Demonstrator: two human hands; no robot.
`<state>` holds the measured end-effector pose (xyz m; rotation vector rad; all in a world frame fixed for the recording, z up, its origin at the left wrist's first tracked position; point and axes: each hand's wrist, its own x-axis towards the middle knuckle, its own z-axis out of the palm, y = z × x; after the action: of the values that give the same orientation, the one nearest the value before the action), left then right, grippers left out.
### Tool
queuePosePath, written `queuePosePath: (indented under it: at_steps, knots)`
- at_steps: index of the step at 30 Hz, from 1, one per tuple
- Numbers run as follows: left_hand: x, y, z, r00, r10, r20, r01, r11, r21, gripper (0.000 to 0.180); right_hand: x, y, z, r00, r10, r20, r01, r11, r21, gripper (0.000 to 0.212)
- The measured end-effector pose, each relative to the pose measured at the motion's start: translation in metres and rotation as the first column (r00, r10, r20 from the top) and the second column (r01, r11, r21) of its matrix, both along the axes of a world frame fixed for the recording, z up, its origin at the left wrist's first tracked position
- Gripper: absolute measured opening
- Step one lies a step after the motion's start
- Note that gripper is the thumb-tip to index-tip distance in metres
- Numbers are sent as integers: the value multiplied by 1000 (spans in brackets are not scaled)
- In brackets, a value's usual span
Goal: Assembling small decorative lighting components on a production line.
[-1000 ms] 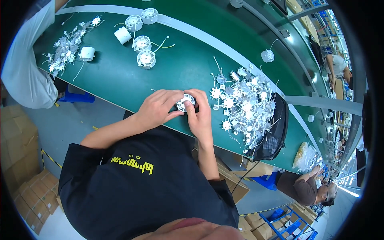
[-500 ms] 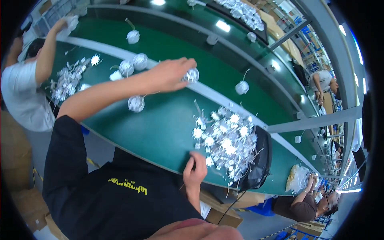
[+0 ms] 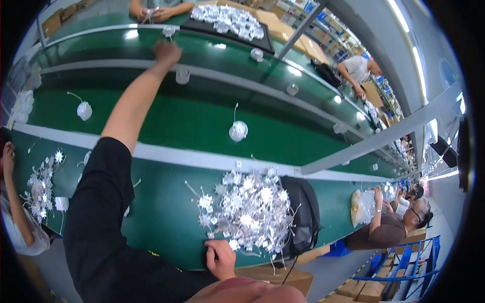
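My left hand is stretched across the green conveyor to its far side. It is smeared by motion, so its fingers are unclear. Just beyond it lies a round whitish piece; whether the hand touches it I cannot tell. My right hand lies at the near bench edge, fingers curled in, with nothing visible in them. Beside it is a heap of silvery, star-shaped parts with thin wires, against a black bag. A round clear-white piece with a wire sits on the belt.
Another wired round piece is on the belt at left. A clear cup stands by the grey rail. A slanted grey post crosses at right. Co-workers sit left, right and opposite, where a black tray holds white parts.
My left hand has moved from the near rail, where it was at a clear round piece, out to the far side. The view has swung to the right. My right hand stays by the heap.
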<state>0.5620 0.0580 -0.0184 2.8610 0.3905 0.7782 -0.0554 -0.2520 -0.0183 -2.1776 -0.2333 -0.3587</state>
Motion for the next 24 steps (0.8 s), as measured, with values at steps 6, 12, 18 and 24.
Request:
queuePosePath:
  at_steps: [6,12,18,24]
  knots:
    - [-70,-10,21,753,-526,-394,558,829,-39,57,1,4,7,999,24,-32,-22,999,49,15]
    - [-261,-43,49,644,-603,-471,671,740,-30,53,5,6,-1,994,-9,107,4,999,49,15]
    - [-483,-50,100,535,-585,-610,635,754,-167,56,69,47,52,979,-2,202,63,952,-299,45]
    - [-556,-51,68,668,-738,-95,727,675,-126,45,118,52,23,999,-16,-50,-8,893,-450,22]
